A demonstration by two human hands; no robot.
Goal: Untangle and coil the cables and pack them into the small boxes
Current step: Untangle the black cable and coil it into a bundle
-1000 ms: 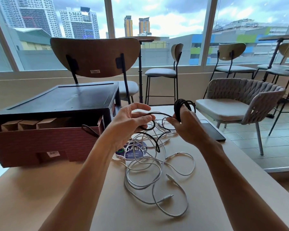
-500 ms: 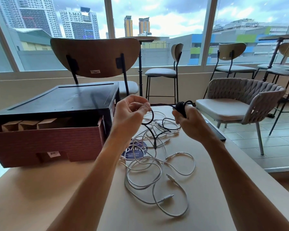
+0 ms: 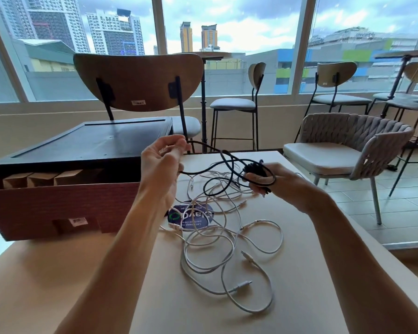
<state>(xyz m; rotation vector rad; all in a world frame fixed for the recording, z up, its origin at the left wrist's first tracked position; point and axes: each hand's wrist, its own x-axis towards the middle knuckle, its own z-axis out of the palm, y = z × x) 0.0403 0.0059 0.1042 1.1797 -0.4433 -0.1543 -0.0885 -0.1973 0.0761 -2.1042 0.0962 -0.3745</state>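
A black cable [image 3: 229,162] stretches between my two hands above the table. My right hand [image 3: 275,183] grips the coiled part of it as a small bundle. Raised to the left, my left hand [image 3: 162,162] pinches the loose strand between thumb and fingers. Loops of the black cable hang down between them. A tangle of white cables [image 3: 227,242] lies on the beige table [image 3: 311,273] below my hands. Small brown boxes [image 3: 44,178] stand in a row inside a red-brown carton [image 3: 58,208] at the left.
A black lid [image 3: 82,145] rests on top of the carton. A round blue sticker [image 3: 191,216] lies under the white cables. A wooden-backed chair [image 3: 140,80] stands behind the table, a woven armchair [image 3: 348,150] to the right. The table's right edge runs close to my right arm.
My left hand has risen and pulled the black strand up and left. My right hand has dropped lower and turned, with the coil now held lower over the white cables.
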